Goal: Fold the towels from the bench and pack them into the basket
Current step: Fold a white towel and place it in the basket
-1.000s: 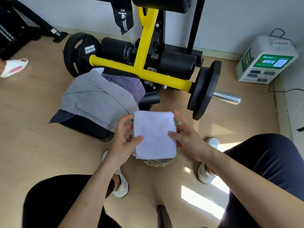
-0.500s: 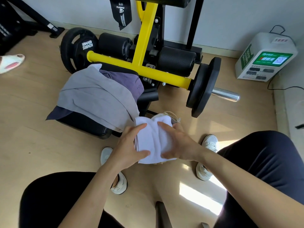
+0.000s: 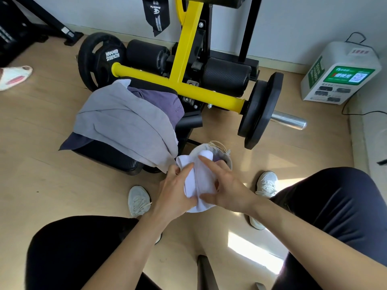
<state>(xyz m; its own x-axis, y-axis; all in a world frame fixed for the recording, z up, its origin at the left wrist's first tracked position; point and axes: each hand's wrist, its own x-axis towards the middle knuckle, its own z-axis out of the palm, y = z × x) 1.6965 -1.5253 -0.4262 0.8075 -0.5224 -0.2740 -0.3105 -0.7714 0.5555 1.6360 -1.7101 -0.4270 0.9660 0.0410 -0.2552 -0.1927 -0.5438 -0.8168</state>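
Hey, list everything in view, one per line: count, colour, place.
white towel: one, white, held at the basket's mouth
basket: one, pale, floor beside the bench
grey towel: one, grey, draped over the bench
purple towel: one, purple, partly under the grey towel
dark blue cloth: one, dark blue, beneath the grey towel
bench: one, black, centre left
yellow frame: one, yellow, behind the bench
weight plates: two, black, on the frame's ends
roller pads: two, black, behind the bar
charging box: one, white and green, by the right wall
slipper: one, white and red, left edge
sneakers: two, white, on the feet
left hand: one, grips the white towel's left side
right hand: one, holds its right side
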